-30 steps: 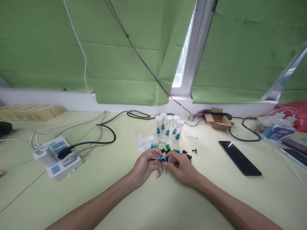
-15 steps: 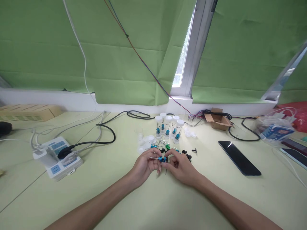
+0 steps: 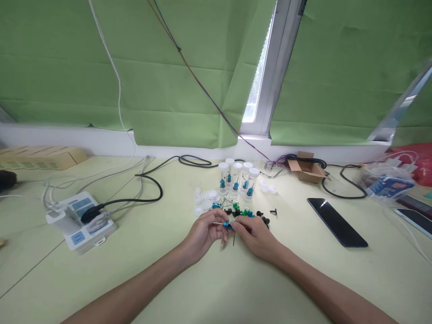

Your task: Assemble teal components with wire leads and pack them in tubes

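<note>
Between my two hands is a small blue and black metal part with a thin silver shaft (image 3: pixel 227 224). My left hand (image 3: pixel 209 228) pinches it from the left, fingers curled around the shaft side. My right hand (image 3: pixel 254 233) closes its thumb and fingertips on the part's right end, hiding that end. A thin dark pin (image 3: pixel 234 239) sticks down below the fingers. Just beyond the hands lie green and blue small metal parts (image 3: pixel 236 206) and black knob-like pieces (image 3: pixel 266 220). Clear tubes with white caps (image 3: pixel 237 180) stand behind them, each holding a blue part.
White caps (image 3: pixel 209 195) and clear tubes lie left of the standing tubes. A black phone (image 3: pixel 336 222) rests at the right. An open cardboard box (image 3: pixel 307 168) sits at the back, and a power strip (image 3: pixel 81 220) with plugs and cables is on the left.
My right thumb and fingers have shifted and now cover more of the blue part's right end. More green and blue parts show behind my right hand. My left hand stays about the same.
</note>
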